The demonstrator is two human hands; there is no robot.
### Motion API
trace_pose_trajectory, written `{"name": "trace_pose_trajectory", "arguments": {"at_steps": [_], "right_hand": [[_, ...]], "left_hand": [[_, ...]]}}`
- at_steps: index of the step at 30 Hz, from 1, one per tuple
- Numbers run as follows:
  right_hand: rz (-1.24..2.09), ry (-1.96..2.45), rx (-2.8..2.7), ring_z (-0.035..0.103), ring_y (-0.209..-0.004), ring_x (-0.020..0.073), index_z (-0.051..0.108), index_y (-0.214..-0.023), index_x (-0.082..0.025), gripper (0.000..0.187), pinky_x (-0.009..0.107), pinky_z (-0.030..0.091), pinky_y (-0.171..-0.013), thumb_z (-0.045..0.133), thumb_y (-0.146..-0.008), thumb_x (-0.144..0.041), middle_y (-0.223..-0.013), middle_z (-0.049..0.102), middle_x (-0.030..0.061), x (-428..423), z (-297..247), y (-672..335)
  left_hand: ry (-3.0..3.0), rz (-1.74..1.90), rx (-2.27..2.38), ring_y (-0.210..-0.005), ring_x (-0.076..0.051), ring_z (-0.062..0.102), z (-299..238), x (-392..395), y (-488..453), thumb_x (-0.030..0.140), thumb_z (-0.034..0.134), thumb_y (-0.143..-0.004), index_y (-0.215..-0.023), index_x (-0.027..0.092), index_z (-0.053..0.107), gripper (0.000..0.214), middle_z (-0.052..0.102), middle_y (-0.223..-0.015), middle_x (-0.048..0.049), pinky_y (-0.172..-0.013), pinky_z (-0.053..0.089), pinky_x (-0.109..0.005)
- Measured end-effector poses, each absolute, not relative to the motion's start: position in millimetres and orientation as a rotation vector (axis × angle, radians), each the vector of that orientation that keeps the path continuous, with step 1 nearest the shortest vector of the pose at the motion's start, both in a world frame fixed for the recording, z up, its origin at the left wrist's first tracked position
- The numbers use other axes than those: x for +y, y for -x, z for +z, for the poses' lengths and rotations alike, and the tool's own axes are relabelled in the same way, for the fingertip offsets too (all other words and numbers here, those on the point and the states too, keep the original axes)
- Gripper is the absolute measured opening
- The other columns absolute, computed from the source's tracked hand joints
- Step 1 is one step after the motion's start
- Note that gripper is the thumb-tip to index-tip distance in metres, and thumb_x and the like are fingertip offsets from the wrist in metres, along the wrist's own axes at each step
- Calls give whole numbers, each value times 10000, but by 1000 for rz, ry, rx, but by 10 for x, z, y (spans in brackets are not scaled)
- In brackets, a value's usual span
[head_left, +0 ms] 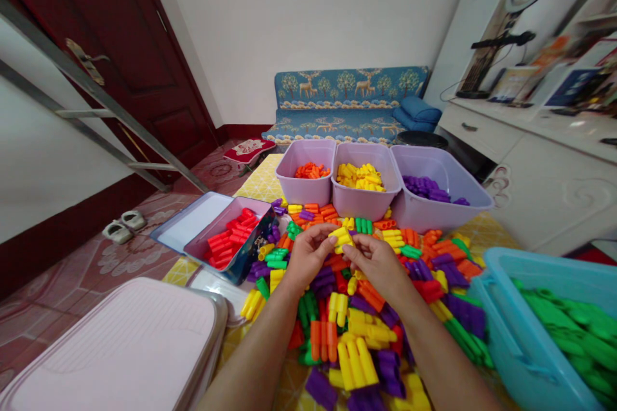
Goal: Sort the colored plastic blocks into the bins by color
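Between my two hands, above the heap, is a yellow plastic building block (341, 239) made of joined tubes. The fingers of my left hand (308, 253) pinch its left side, and my right hand (378, 263) grips its right side. Below them spreads a mixed pile of tube blocks in yellow, orange, green, purple and red. A larger yellow block (357, 363) and an orange block (323, 340) lie in the near part of the pile.
Behind the pile stand lilac bins of orange (303, 191), yellow (364, 202) and purple (434, 215) blocks. A tin (241, 266) of red blocks is left, a turquoise tub (506, 308) of green ones right. A pale pink lid (116, 347) lies front left.
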State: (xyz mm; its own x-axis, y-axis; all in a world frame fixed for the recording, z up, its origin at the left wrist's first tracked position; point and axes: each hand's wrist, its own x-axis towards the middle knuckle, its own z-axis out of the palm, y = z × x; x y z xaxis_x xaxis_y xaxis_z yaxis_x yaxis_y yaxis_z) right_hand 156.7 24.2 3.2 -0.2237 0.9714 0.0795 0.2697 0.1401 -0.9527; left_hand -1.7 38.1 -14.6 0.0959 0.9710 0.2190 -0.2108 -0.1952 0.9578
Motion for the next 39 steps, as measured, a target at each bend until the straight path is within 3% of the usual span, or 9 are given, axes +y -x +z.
{"name": "trace_pose_trajectory", "arguments": {"at_steps": [8,17,22,25,28,30,32,36,39], "right_hand": [[1144,1199,-1534,634,-735,181,653,-973,-163,307,282,515,-630,591,-801,-409,-808,671,41,253,17,-1547],[1115,1182,-1306,659,-681,167,610,-1037,-170,370,298,553,-629,640,-726,-367,-873,683,60,251,101,-1559],[1134,1320,-1502,581,-550,128,667,-877,-164,239,222,457,-465,608,-750,-357,-670,635,10,233,216,-1764],[1250,1339,-1614,569,-514,131,691,-795,-162,220,224,453,-444,640,-734,-367,-602,620,5,226,278,-1882],[1124,1185,-1293,674,-721,183,652,-1035,-195,378,264,544,-578,680,-731,-418,-896,702,68,223,380,-1903],[995,1010,-1098,663,-995,221,518,-1249,-267,551,314,566,-752,683,-748,-426,-1233,614,95,225,446,-1883],[935,945,-1092,599,-1141,234,454,-1304,-301,590,347,545,-851,673,-769,-420,-1370,516,85,236,467,-1877],[887,1240,-1416,657,-998,239,636,-1077,-212,372,363,546,-817,634,-785,-442,-1120,678,92,274,354,-1982],[728,1567,-1805,673,-910,272,689,-1027,-213,387,388,530,-776,713,-694,-409,-1018,719,98,264,283,-2121]], "left_hand": [[-1273,1364,873,-649,-114,595,-146,376,15,357,719,-746,-961,159,681,295,687,-784,-21,-643,477,-223],[-1299,1352,955,-643,-128,596,-61,335,8,408,702,-745,-926,157,698,309,693,-769,-31,-626,479,-234],[-1391,1384,1058,-668,-139,611,-112,347,28,412,616,-824,-930,159,702,287,686,-754,-31,-649,494,-241],[-1477,1398,1128,-688,-149,625,-162,362,38,389,587,-849,-937,155,701,274,691,-759,-40,-665,496,-245],[-1578,1374,1202,-696,-160,634,-170,365,43,365,567,-861,-939,160,706,260,702,-783,-48,-665,494,-253],[-1669,1358,1244,-725,-168,640,-156,357,38,336,564,-861,-920,166,713,234,714,-825,-54,-681,488,-259],[-1772,1344,1265,-746,-170,638,-137,342,23,306,562,-858,-899,173,717,208,722,-857,-56,-698,476,-260],[-1976,1307,1418,-667,-164,602,-68,298,14,340,558,-858,-754,176,704,242,685,-699,-48,-647,421,-254],[-2180,1115,1601,-614,-177,578,54,263,100,429,574,-832,-659,188,686,318,620,-565,-41,-611,377,-261]]}}
